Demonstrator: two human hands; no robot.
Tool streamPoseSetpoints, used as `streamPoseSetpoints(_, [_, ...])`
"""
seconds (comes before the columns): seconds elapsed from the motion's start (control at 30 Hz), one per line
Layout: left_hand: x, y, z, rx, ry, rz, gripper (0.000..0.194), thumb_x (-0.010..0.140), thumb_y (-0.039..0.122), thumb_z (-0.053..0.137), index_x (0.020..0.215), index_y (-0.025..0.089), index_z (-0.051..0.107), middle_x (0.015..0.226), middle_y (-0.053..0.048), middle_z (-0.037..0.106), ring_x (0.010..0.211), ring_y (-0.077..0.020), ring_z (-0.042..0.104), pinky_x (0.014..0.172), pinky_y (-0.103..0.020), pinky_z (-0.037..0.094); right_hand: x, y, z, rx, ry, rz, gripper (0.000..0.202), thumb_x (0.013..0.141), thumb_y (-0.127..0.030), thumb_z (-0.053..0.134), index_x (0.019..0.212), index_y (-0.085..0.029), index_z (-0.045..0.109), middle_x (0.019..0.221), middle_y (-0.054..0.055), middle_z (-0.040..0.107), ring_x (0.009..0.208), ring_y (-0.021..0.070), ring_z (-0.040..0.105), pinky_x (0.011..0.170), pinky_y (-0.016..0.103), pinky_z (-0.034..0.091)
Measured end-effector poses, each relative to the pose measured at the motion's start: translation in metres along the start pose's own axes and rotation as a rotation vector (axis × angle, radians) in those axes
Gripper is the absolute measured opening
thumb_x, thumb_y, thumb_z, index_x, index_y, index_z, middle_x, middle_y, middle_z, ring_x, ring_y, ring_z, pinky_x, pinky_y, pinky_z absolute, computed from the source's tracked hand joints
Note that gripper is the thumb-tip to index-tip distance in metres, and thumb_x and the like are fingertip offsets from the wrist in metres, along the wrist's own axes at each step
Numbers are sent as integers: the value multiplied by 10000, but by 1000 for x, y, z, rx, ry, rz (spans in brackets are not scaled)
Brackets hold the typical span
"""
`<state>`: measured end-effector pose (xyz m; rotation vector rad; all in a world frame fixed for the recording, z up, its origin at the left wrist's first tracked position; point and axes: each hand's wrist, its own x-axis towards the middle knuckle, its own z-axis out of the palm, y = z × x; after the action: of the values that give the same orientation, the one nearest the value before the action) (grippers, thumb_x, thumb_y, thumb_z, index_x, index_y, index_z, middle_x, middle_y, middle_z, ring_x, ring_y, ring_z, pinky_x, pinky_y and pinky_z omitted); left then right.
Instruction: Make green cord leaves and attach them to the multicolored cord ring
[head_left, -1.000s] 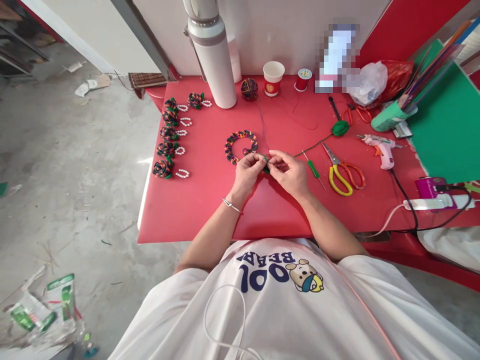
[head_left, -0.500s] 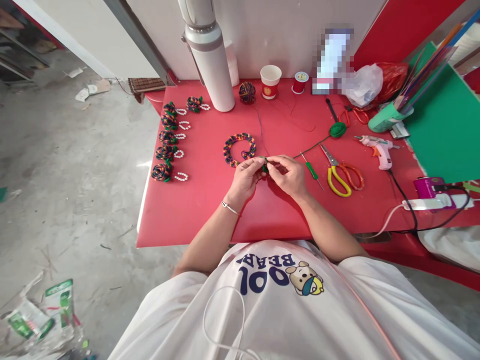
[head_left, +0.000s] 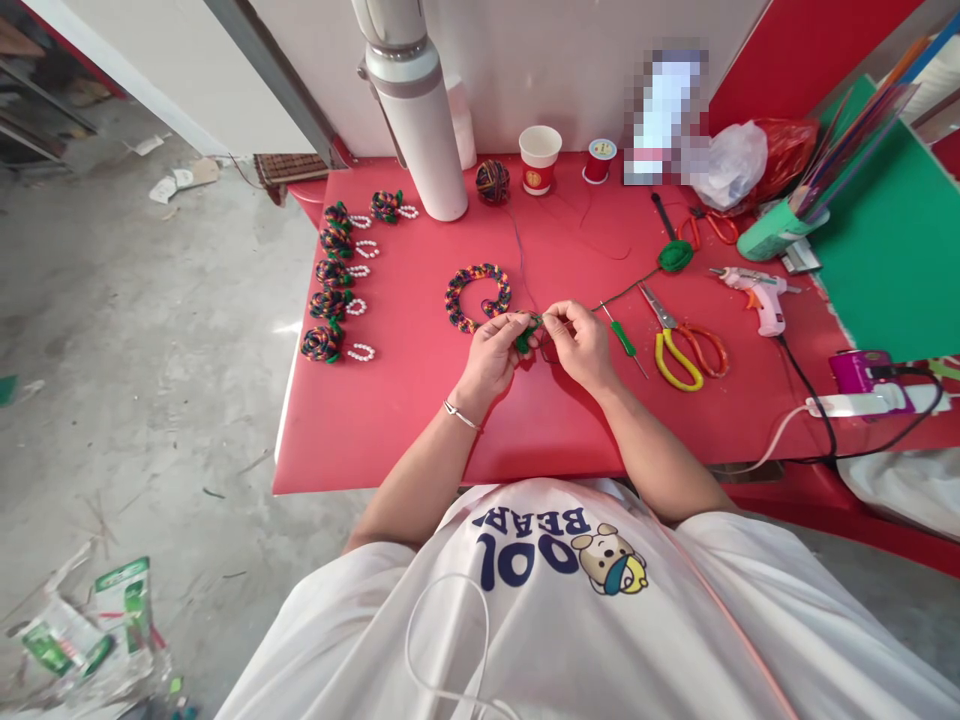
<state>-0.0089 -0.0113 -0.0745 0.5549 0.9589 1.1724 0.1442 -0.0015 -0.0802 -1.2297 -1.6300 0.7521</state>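
Green yarn piece point(head_left: 524, 341) pinched in left hand point(head_left: 491, 354); right hand point(head_left: 579, 343) nearly closed, fingertips gripping yarn

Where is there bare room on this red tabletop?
Bare: the tabletop's front left corner, between multicoloured yarn roses and left forearm; the strip from white bead loops to multicoloured coiled braid; the patch between right forearm and yellow-and-red-handled scissors. Crowded: back right, around the green yarn ball and pink glue gun.
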Motion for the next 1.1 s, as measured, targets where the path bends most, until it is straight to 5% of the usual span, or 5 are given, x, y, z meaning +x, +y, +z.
streamPoseSetpoints(0.33, [0, -5, -1, -15, -101, -10, 487, 499, 295, 1035, 864, 152, 747, 671, 12, 707, 530, -90, 625, 512, -215, 520, 2, 7, 3, 177, 40, 67, 484, 963, -738, 548, 907, -257, 562, 792, -11, 626, 687, 139, 572, 668, 289, 512])
streamPoseSetpoints(0.47, [1, -8, -3, 0, -74, -39, 418, 559, 280, 1010, 876, 140, 776, 709, -18, 744, 583, -104, 675, 549, -213, 556, 6, 14, 6, 451, 96, 220, 534, 881, -795, 635, 904, -277, 508, 715, -57, 576, 533, 95, 465, 482, 238, 395])
streamPoseSetpoints(0.63, [3, -11, -6, 42, -92, -35, 461, 557, 334, 1015, 901, 131, 786, 716, -36, 754, 543, -117, 671, 502, -230, 553, 12, 12, 1, 689, 78, 319, 550, 823, -749, 732, 896, -283, 449, 844, -31, 683, 534, 76, 489, 403, 197, 297])
streamPoseSetpoints(1.1, [-2, -10, -4, 100, -92, -12, 432, 635, 347, 962, 952, 109, 790, 692, -50, 748, 470, -130, 640, 428, -255, 540, 24, 19, -22, 803, 196, 379, 497, 809, -591, 820, 869, -283, 436, 785, -50, 594, 583, 88, 513, 478, 207, 414])
